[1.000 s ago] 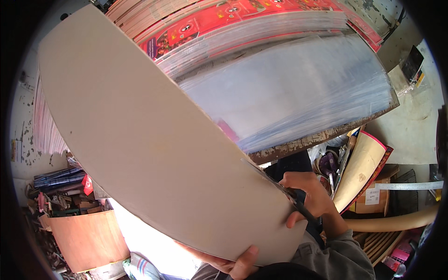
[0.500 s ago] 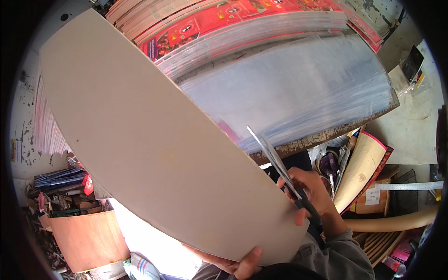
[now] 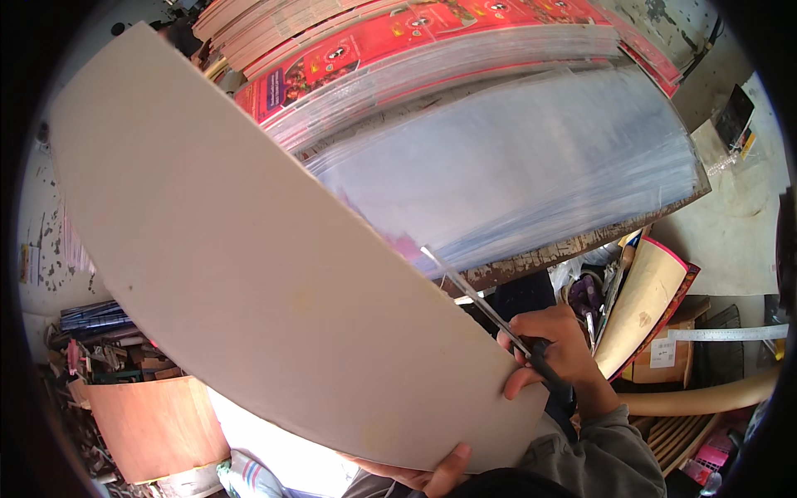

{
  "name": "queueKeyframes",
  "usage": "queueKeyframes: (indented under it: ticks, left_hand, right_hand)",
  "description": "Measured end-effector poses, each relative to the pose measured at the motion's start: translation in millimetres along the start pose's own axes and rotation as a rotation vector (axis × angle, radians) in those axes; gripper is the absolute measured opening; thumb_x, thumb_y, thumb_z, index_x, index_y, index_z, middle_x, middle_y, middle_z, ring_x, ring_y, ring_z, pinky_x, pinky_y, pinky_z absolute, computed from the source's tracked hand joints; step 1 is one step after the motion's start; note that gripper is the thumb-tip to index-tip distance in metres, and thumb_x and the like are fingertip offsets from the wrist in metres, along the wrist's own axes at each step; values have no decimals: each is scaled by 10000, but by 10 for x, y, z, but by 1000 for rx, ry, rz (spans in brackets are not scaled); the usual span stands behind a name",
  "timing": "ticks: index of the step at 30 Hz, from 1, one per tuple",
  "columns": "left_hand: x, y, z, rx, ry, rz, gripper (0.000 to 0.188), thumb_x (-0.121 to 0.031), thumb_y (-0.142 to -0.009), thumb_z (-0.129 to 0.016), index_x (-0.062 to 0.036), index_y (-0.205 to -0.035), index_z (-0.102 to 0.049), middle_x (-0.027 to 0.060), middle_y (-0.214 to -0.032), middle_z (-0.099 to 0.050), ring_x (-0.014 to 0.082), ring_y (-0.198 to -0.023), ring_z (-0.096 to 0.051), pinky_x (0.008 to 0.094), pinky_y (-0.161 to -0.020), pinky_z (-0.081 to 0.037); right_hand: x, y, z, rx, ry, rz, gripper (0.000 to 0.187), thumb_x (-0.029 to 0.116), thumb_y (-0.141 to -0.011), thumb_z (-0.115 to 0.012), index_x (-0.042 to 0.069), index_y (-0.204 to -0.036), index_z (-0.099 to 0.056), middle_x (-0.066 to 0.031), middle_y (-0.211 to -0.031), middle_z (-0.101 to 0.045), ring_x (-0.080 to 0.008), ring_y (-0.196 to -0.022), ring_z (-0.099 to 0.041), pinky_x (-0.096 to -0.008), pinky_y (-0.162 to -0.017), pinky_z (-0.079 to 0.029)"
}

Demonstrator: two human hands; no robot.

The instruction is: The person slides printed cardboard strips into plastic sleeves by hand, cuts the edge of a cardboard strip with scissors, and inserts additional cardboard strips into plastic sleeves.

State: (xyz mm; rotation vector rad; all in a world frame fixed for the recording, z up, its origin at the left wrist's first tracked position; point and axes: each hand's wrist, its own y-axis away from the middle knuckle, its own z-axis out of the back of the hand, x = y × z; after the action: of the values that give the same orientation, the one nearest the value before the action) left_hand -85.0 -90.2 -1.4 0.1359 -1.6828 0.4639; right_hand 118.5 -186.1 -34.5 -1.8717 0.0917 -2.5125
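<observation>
A long, plain grey-beige board (image 3: 290,274) slants across the view from upper left to lower right. My left hand (image 3: 432,476) grips its near edge at the bottom, thumb on the face and fingers underneath. In my right hand (image 3: 550,353) are scissors (image 3: 475,297) with dark handles and long metal blades pointing up and left. Those blades lie beside the board's right-hand edge and look nearly closed together. Whether they touch the board I cannot tell.
Beyond the board, a table (image 3: 581,249) bears a stack of clear plastic sheets (image 3: 515,158) and red printed sheets (image 3: 374,54). A rolled sheet (image 3: 643,307) and a cardboard box (image 3: 660,361) stand at right. Brown panel (image 3: 158,427) and scraps (image 3: 124,357) lie at lower left.
The board's far end has shifted slightly left. The scissors have come down and left, and their blades have drawn closer together.
</observation>
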Motion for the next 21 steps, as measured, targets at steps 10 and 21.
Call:
queueKeyframes:
  ticks: [10, 21]
  left_hand:
    - [-69, 235, -451, -242, -27, -232, 48, -59, -879, -439, -31, -844, -421, 61, -881, -413, 139, -845, -428, 288, -789, -371]
    - [-135, 115, -61, -33, 0, -108, 413, -34, -693, -466, -15, -1030, -226, 116, -1004, -360, 182, -906, -403, 323, -791, -359]
  right_hand:
    - [-268, 8, 47, -11, -300, -58, 714, 444, -465, -814, 7, -951, -526, -33, -661, -512, -110, -569, -516, -222, -501, -403]
    - [-60, -59, 82, 90, -70, -138, 579, 407, -446, -827, 30, -798, -563, -75, -666, -550, -97, -556, -518, -227, -473, -383]
